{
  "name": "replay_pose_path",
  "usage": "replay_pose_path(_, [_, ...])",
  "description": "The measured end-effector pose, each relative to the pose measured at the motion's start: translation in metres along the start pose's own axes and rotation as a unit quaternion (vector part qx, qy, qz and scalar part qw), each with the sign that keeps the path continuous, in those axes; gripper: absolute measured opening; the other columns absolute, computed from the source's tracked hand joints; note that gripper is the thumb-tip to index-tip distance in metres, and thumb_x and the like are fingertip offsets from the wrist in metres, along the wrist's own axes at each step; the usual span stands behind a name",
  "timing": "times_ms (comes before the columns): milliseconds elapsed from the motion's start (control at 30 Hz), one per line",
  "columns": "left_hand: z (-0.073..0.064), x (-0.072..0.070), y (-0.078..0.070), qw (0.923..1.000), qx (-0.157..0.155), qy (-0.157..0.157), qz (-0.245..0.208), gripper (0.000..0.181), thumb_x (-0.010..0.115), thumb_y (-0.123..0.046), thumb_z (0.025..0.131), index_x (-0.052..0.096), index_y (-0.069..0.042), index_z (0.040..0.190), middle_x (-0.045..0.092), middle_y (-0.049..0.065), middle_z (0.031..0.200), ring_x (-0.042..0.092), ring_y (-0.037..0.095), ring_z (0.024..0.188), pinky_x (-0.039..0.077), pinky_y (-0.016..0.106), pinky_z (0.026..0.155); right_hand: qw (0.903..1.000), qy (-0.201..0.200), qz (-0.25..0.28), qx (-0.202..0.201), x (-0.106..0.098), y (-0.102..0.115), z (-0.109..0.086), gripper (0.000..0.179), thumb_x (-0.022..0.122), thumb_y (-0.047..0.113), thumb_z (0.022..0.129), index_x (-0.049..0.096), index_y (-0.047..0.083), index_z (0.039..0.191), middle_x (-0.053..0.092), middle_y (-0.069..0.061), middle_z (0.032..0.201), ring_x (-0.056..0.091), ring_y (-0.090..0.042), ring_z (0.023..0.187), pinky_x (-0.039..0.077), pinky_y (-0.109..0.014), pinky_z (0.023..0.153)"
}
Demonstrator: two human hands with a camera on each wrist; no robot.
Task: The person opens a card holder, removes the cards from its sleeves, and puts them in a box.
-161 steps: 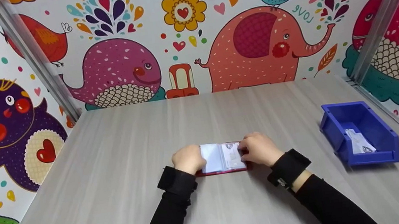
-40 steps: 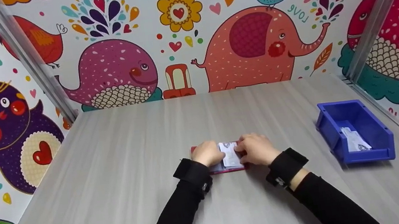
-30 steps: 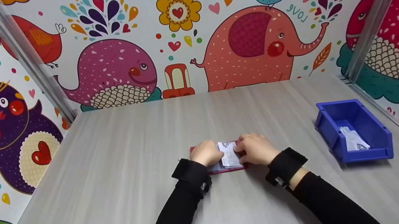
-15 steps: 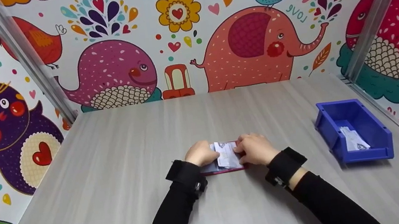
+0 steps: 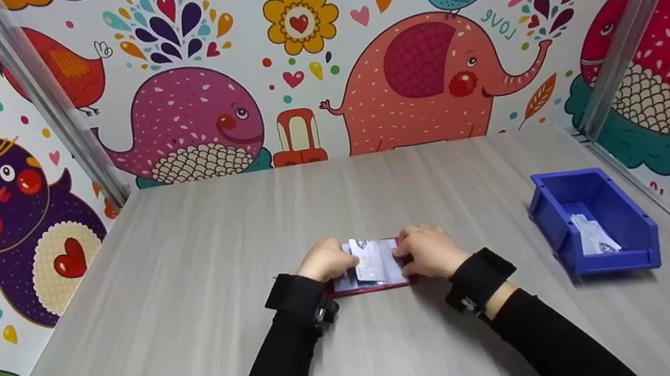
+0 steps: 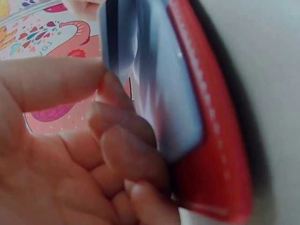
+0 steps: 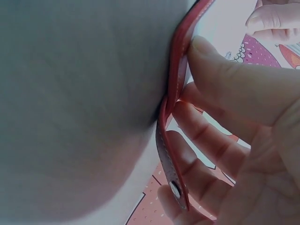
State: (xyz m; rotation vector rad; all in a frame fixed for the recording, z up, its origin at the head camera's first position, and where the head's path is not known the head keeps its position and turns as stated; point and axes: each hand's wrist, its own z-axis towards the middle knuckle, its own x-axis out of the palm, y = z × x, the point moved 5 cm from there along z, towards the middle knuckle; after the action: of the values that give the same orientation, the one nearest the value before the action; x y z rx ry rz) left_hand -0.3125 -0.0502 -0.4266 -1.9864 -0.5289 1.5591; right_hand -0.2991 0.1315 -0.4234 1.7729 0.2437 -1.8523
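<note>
Two arms in long black sleeves. A wide black band wraps each wrist, with a small dark box on it. The left hand and right hand are bare, with short plain nails

Both forearms, in black sleeves with dark wrist straps, reach in from six o'clock and converge toward twelve. The left hand sits at nine o'clock of the pair, fingers curled in a pinch. The right hand, at three o'clock, curls knuckles-up, thumb pressing.
</note>
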Motion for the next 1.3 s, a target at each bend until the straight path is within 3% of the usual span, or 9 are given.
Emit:
replay_pose_path(367, [-0.004,-0.005,0.010,0.9986,-0.019,0.005,-0.049,0.015,0.070,-0.012,0.080,0.057,-0.006,0.076,0.055,0.004,0.076,0.052,0.018,0.068,0.042,0.028,0.061,1.0000,0.004,0.005,-0.003,-0.001,0.000,-0.001,0.034,0.086,0.012,0.073,0.078,0.009,0.106,0.063,-0.008,0.102,0.057,-0.033,0.094,0.044,-0.051,0.083])
replay_pose_path(767, [-0.007,-0.012,0.015,0.9989,-0.007,-0.007,-0.047,0.022,0.069,-0.011,0.080,0.052,-0.010,0.066,0.054,0.003,0.072,0.051,0.017,0.065,0.040,0.026,0.058,0.9999,-0.002,0.005,-0.009,0.000,0.000,-0.001,0.032,0.085,0.011,0.074,0.078,0.009,0.105,0.063,-0.008,0.099,0.057,-0.032,0.093,0.044,-0.051,0.083])
replay_pose_path(967, [-0.010,-0.018,0.016,0.9989,0.016,-0.022,-0.037,0.032,0.067,-0.010,0.078,0.043,-0.015,0.058,0.044,-0.001,0.063,0.044,0.015,0.060,0.034,0.025,0.054,1.0000,0.004,-0.002,-0.006,0.000,0.000,-0.001,0.029,0.084,0.013,0.076,0.077,0.009,0.104,0.063,-0.010,0.102,0.057,-0.034,0.094,0.044,-0.052,0.082])
replay_pose_path(1200, [-0.012,-0.022,0.017,0.9980,0.006,-0.021,-0.059,0.034,0.067,-0.011,0.080,0.042,-0.015,0.059,0.043,-0.002,0.063,0.042,0.013,0.056,0.033,0.024,0.050,0.9999,0.005,-0.001,-0.013,-0.001,0.000,-0.002,0.034,0.082,0.016,0.079,0.075,0.009,0.112,0.064,-0.013,0.105,0.057,-0.035,0.096,0.044,-0.052,0.083])
replay_pose_path(1300, [-0.014,-0.024,0.016,0.9977,0.005,-0.021,-0.065,0.032,0.068,-0.012,0.081,0.044,-0.014,0.060,0.045,-0.001,0.065,0.044,0.014,0.058,0.035,0.025,0.051,0.9998,-0.004,0.005,-0.021,-0.002,0.000,-0.002,0.029,0.082,0.015,0.079,0.076,0.008,0.107,0.065,-0.013,0.104,0.057,-0.035,0.095,0.045,-0.051,0.081])
